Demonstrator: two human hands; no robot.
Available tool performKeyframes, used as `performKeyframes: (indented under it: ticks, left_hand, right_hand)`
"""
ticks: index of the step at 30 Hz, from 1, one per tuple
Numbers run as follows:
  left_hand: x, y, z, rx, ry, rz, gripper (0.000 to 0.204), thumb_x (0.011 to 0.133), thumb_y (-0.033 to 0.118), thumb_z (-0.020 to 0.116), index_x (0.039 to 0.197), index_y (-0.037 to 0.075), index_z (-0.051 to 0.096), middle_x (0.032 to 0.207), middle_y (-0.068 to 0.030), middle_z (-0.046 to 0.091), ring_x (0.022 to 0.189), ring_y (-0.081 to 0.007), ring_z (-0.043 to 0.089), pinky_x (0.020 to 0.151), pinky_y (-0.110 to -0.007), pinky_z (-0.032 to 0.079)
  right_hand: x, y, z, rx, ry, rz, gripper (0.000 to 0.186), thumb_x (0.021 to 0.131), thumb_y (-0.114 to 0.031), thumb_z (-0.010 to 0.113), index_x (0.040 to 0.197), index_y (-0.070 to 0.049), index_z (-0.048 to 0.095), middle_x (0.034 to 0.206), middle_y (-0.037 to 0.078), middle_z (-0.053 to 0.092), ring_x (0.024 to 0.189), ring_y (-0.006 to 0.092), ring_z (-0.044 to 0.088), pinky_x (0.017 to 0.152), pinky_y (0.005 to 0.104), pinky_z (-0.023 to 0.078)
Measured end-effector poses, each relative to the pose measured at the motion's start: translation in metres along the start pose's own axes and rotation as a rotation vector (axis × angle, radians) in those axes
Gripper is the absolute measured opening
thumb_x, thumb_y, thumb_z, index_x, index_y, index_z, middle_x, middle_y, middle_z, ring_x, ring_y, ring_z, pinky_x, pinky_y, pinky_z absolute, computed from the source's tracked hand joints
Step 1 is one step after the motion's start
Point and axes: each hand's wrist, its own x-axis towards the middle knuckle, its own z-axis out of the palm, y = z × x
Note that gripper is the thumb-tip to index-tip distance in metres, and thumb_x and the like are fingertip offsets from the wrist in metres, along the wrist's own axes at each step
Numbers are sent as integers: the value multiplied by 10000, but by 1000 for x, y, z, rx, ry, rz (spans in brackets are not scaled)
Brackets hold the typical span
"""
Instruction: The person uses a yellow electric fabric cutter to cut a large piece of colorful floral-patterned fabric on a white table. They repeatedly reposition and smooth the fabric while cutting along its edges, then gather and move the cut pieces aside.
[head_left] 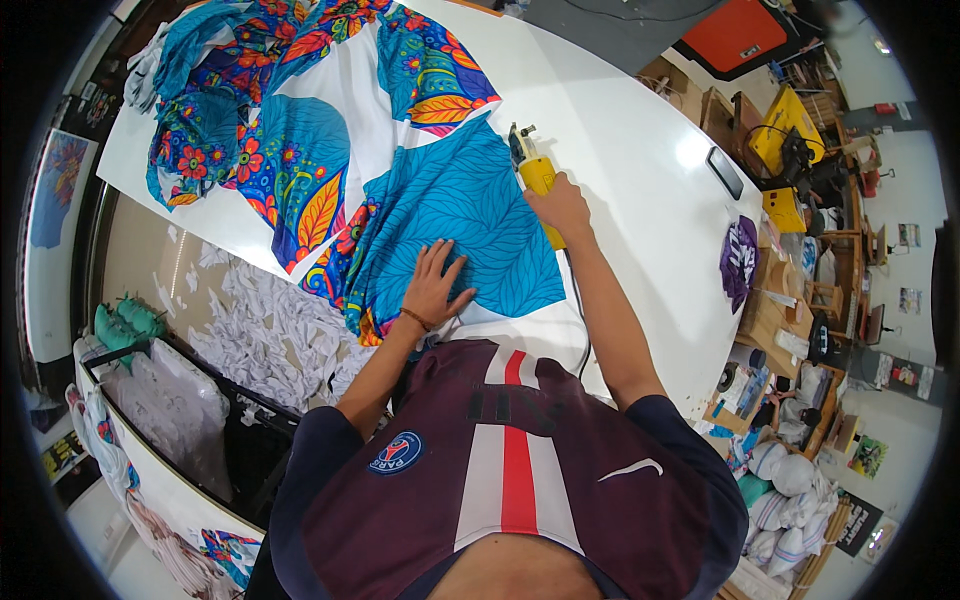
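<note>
My left hand lies with fingers spread on a teal leaf-patterned fabric piece at the near part of the white table. My right hand grips a yellow electric cutting tool, its metal head pointing away from me just beside the fabric's right edge. A dark cord runs down from the tool under my right forearm. Left of and beyond the teal piece, bright floral-print fabric with white parts lies in loose, overlapping folds, bunched toward the far left.
A black phone and purple bundle lie along the table's right side. White scraps litter the floor at left, near a dark-rimmed bin. On the right are yellow cases, cardboard, white sacks and what looks like another person.
</note>
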Motion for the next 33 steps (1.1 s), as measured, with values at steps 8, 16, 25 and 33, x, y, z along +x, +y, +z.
performKeyframes:
  ticks: [8, 16, 25, 33]
  left_hand:
    - [-11, 9, 2, 165, -210, -25, 628, 982, 598, 577, 1557, 358, 496, 1740, -132, 195, 1580, -522, 52, 1200, -764, 57]
    - [-45, 37, -14, 120, -472, -112, 638, 936, 582, 663, 1522, 365, 535, 1750, -107, 148, 1584, -503, 54, 1198, -770, 112]
    - [-17, 44, -24, 19, -355, -69, 451, 913, 421, 742, 1284, 167, 718, 1494, -129, 537, 1403, -393, 439, 1136, -555, 395]
    - [-4, 45, -32, -102, -267, -76, 411, 935, 387, 730, 1277, 159, 716, 1344, -114, 641, 1260, -342, 578, 1041, -507, 484]
  right_hand:
    - [-4, 8, 13, 134, 44, 64, 756, 818, -538, 721, 1319, -5, 529, 1196, 281, 692, 1118, 451, 695, 949, 523, 564]
    - [-77, 103, 10, 86, -69, 72, 728, 824, -542, 725, 1301, -30, 526, 1139, 293, 703, 1042, 470, 711, 885, 542, 572]
    - [-88, 90, -15, -140, -105, 5, 752, 807, -546, 737, 1352, -88, 496, 1089, 255, 710, 1019, 430, 729, 856, 518, 585]
    - [-46, 63, -21, -178, -81, -60, 780, 785, -546, 737, 1375, -97, 496, 1150, 251, 686, 1043, 406, 720, 867, 500, 583]
